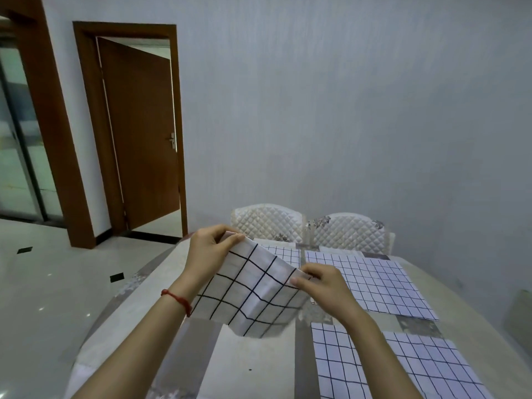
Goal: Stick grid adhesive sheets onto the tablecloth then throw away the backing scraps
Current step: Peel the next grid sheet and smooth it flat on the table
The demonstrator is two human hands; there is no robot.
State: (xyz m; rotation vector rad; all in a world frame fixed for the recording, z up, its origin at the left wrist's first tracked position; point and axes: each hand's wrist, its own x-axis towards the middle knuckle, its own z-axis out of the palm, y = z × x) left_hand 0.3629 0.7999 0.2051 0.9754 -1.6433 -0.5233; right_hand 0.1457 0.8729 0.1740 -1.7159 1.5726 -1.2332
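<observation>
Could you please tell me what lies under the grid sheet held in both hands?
Below the held grid sheet, bare tablecloth shows near its lower edge; the cloth directly behind it is hidden.

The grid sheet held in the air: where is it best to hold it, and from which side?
Hold the grid sheet at its two upper corners, coming from the sides, as the left hand and right hand do now. It is thin and limp and sags between them, so pinching the corners with the fingers keeps it spread.
</observation>
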